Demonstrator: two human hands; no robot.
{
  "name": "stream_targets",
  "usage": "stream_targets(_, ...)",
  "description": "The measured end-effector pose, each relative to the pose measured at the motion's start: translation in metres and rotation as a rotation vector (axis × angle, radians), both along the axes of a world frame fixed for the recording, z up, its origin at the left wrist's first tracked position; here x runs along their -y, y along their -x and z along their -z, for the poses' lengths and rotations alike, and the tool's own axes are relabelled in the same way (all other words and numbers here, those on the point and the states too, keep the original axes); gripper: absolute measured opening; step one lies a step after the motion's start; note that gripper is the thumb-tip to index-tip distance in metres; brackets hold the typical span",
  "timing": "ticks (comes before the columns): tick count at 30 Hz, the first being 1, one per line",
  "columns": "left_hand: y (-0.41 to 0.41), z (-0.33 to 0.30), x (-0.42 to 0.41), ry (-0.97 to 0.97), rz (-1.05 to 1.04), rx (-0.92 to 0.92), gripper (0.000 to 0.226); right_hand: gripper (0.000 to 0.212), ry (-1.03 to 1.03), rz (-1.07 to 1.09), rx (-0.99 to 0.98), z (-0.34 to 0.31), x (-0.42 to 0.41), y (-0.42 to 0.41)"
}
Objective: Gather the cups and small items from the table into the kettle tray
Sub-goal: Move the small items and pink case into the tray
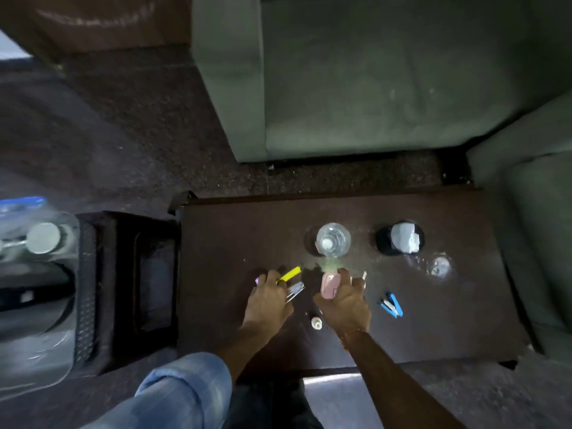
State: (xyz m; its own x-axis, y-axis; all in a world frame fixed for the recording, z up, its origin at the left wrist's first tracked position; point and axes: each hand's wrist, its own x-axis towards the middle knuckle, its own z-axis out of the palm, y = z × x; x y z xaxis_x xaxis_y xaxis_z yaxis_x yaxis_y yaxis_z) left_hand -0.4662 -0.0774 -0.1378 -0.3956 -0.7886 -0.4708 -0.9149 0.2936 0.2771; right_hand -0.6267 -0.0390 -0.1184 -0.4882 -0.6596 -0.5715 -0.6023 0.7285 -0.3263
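Small items lie scattered on the dark worktop [235, 236]. Left grip [270, 300] curls around a yellow marker [291, 274] and a metal clip [295, 291]. Right grip [345, 301] clutches a pink case [329, 284]. Beyond them stand a clear cup [333, 241] and a black cup [399, 238]; blue clips [391, 305] lie right.

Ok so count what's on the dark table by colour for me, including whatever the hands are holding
Yellow: 1, marker
Pink: 1, case
Blue: 1, clip
Silver: 1, clipper
White: 1, small bottle
Clear: 2, cup, lid
Black: 1, cup
Total: 8
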Motion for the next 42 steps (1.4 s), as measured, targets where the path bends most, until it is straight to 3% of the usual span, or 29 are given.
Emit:
stream_targets(5,-0.057,-0.061,-0.009,0.068,-0.108,-0.045,0.033,0.088,0.099,-0.301,0.204,-0.04,0.017,-0.027)
stream_targets(9,-0.155,-0.108,-0.031,0.132,-0.146,-0.005,0.037,0.105,0.065,-0.572,0.292,-0.067,0.031,-0.089)
stream_targets(15,-0.306,-0.153,-0.075,0.188,-0.305,0.026,0.035,0.087,0.157,-0.877,0.359,-0.104,0.03,-0.201)
stream_targets(20,-0.398,-0.176,-0.103,0.202,-0.396,0.058,0.03,0.089,0.251,-1.054,0.314,-0.12,0.023,-0.295)
stream_targets(28,-0.525,-0.158,-0.081,0.113,-0.288,0.076,0.03,0.057,0.34,-1.009,0.234,-0.102,0.016,-0.433)
stream_targets(34,-0.564,-0.144,-0.053,0.101,-0.181,0.118,0.034,0.073,0.261,-1.018,0.154,-0.096,0.019,-0.491)
stream_targets(42,-0.574,-0.095,-0.026,0.05,-0.01,0.154,0.035,0.069,0.133,-1.079,0.047,-0.063,0.028,-0.515)
